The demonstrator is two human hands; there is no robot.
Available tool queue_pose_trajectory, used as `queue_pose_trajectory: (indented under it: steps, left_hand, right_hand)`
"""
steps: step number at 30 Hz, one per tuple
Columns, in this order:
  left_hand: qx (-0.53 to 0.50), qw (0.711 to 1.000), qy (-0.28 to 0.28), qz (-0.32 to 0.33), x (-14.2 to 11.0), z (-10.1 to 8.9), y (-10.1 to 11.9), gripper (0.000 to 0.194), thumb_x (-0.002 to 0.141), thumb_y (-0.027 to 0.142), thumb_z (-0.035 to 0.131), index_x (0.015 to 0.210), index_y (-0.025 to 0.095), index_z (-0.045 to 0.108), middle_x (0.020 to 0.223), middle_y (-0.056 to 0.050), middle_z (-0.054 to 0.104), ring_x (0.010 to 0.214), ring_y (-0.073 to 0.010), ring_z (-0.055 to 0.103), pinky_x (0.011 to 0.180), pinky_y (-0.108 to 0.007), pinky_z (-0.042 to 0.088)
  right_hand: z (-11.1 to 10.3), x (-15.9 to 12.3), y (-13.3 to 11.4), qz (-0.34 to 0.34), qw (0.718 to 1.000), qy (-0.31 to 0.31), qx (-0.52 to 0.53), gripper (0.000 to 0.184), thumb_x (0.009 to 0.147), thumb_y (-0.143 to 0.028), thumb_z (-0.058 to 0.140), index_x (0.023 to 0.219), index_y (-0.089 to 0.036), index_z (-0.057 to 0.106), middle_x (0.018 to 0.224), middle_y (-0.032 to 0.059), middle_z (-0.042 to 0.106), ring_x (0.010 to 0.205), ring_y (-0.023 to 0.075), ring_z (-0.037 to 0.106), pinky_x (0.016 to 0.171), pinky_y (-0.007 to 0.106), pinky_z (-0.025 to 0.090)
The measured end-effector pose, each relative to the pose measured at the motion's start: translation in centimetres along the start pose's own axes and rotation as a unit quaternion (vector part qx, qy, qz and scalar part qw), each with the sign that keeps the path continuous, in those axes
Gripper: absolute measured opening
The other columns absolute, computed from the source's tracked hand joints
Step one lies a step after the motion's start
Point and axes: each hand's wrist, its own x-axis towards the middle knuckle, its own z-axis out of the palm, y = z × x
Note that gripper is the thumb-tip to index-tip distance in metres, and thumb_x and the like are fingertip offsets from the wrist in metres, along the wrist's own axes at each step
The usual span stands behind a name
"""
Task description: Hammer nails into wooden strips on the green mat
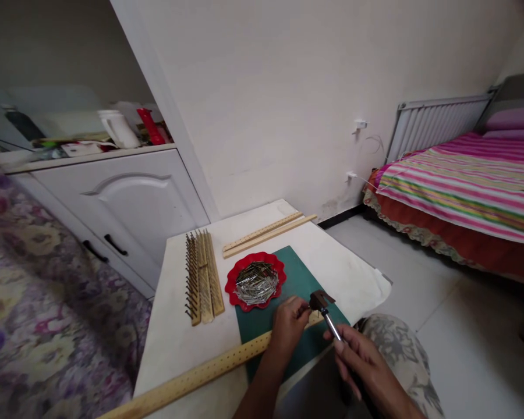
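Observation:
My right hand (358,355) is closed round the handle of a claw hammer (330,326). The hammer's dark head is over the right end of a long wooden strip (227,361) with rows of small holes. Just left of the head, my left hand (289,320) pinches what looks like a nail, its fingers partly hiding it. The strip lies across a green mat (294,270) and runs off toward the lower left under my left forearm. Beyond my left hand stands a red scalloped dish (231,273) holding many loose nails (257,284).
On the table's left lie wooden strips (204,279), one bristling with nails (192,276). Two more strips (266,234) lie at the back of the white table (168,343). A white cabinet (131,203) is at left, a bed (463,186) at right. My knee (390,337) is beside the table.

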Motion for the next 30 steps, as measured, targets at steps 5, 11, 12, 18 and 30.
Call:
queue_pose_trajectory:
  steps: [5,11,12,18,30]
  left_hand:
    - [0.009,1.0,-0.001,-0.008,0.13,-0.06,0.16,0.012,0.074,0.014,0.052,0.064,0.015,0.06,0.063,0.003,0.052,0.06,-0.0101,0.046,0.056,-0.021,0.028]
    - [0.006,1.0,-0.003,-0.013,0.16,-0.18,0.29,0.013,0.071,0.011,0.05,0.06,0.015,0.054,0.06,0.004,0.048,0.058,-0.0092,0.044,0.055,-0.02,0.027]
    - [0.008,1.0,-0.004,-0.012,0.15,-0.17,0.26,0.013,0.071,0.01,0.049,0.06,0.016,0.054,0.06,0.004,0.047,0.058,-0.0091,0.043,0.055,-0.02,0.027]
    - [0.011,1.0,0.001,-0.009,0.04,-0.06,0.1,0.013,0.07,0.009,0.048,0.06,0.016,0.05,0.059,0.005,0.044,0.057,-0.0087,0.042,0.055,-0.02,0.027]
    - [0.007,1.0,-0.005,-0.005,-0.1,-0.23,0.39,0.014,0.073,0.012,0.049,0.063,0.016,0.057,0.061,0.003,0.049,0.059,-0.0096,0.044,0.056,-0.02,0.029]
  right_hand:
    - [0.58,0.46,0.32,0.005,1.0,0.0,-0.025,0.034,0.087,-0.048,0.048,0.099,-0.016,0.052,0.05,-0.0099,0.049,0.031,0.003,0.033,0.031,0.015,0.023]
    - [0.67,0.46,0.62,0.005,0.999,-0.003,-0.053,0.036,0.087,-0.05,0.047,0.099,-0.017,0.052,0.05,-0.01,0.049,0.031,0.0035,0.033,0.03,0.015,0.024]
    - [0.68,0.44,0.6,0.003,0.998,-0.004,-0.055,0.036,0.087,-0.05,0.046,0.099,-0.017,0.052,0.05,-0.01,0.049,0.03,0.0035,0.033,0.03,0.015,0.024]
    - [0.82,0.49,0.46,0.004,0.998,-0.01,-0.062,0.034,0.088,-0.049,0.046,0.099,-0.017,0.052,0.05,-0.01,0.049,0.031,0.0039,0.034,0.031,0.016,0.025]
    - [0.61,0.16,0.27,0.003,0.999,-0.011,-0.05,0.033,0.089,-0.048,0.045,0.096,-0.017,0.052,0.049,-0.01,0.049,0.029,0.0033,0.033,0.031,0.015,0.021]
